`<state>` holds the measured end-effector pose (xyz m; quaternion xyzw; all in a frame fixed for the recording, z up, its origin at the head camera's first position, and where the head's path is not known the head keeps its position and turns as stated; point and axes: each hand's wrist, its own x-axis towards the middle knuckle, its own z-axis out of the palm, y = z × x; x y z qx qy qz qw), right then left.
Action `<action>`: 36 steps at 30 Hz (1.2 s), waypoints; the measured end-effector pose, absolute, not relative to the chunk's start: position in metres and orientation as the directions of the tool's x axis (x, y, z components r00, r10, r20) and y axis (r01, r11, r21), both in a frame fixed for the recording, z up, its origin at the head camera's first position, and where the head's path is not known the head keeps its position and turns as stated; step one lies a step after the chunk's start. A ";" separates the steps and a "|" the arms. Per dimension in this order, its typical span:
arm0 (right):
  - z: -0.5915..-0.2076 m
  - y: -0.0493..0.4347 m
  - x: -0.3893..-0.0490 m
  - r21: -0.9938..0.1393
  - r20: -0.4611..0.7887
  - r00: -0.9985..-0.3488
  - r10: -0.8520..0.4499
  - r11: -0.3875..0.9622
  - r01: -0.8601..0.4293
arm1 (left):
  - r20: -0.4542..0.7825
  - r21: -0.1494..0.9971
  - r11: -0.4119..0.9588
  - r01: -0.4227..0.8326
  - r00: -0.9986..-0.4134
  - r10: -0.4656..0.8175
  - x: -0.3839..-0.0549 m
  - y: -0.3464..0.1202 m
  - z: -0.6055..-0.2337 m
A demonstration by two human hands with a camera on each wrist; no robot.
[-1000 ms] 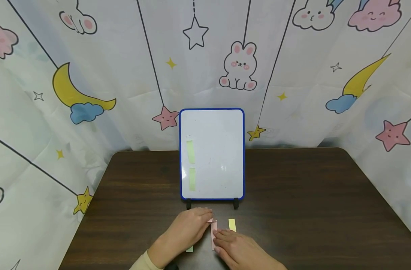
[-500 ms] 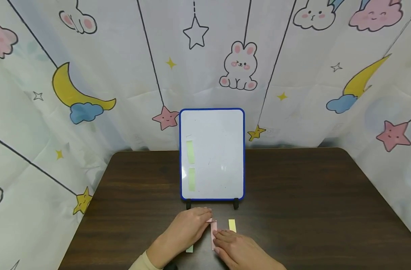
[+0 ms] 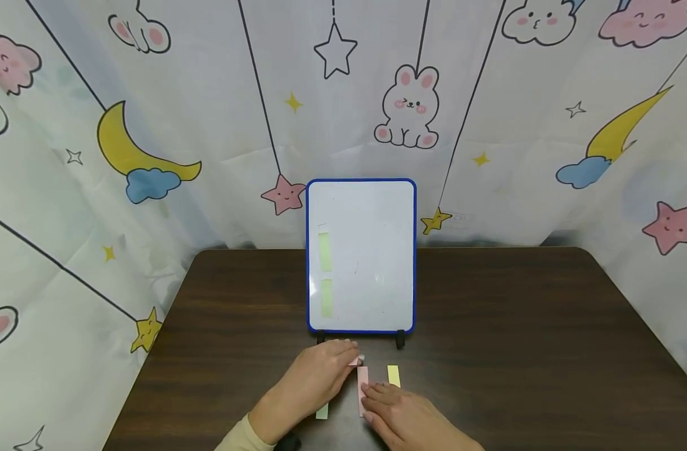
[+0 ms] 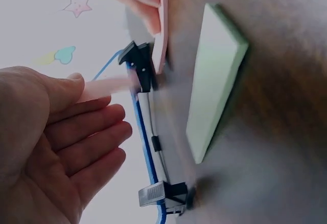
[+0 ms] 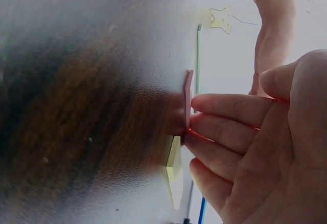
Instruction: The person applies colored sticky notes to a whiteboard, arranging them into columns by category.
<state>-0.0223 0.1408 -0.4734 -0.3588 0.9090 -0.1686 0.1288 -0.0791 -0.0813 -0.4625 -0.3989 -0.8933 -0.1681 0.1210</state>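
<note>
At lower centre of the head view, I log: 1 pink paper strip [image 4: 107, 87], pinched by the left hand [image 3: 320, 374], just above 1 oblong pink paper pad [image 3: 362, 374], long axis up-frame; right hand [image 3: 401, 410] touches it, fingers straight.

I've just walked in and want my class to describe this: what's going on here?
A person is handling pink paper at a table. The left hand pinches a pink strip, which looks free of the pink pad that the right hand touches. A green pad and a yellow pad lie either side. Beyond them stands a whiteboard with two pale green strips, one above the other.
</note>
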 end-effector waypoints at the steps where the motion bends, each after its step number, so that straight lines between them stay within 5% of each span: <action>1: -0.473 0.141 -0.023 -0.397 -0.112 -0.707 -0.698 0.684 -0.612 | 0.354 0.206 0.625 0.753 -0.653 0.670 -0.079 -0.082 -0.462; 16: -0.474 0.140 -0.026 -0.424 -0.174 -0.712 -0.681 0.704 -0.570 | 0.491 0.170 0.611 0.773 -0.605 0.627 -0.084 -0.084 -0.458; 26: -0.475 0.142 -0.026 -0.430 -0.180 -0.716 -0.675 0.709 -0.560 | 0.563 -0.023 0.661 0.750 -0.536 0.629 -0.092 -0.084 -0.453; 36: -0.477 0.140 -0.028 -0.434 -0.141 -0.715 -0.685 0.692 -0.577 | 0.666 -0.083 0.689 0.720 -0.474 0.576 -0.108 -0.084 -0.452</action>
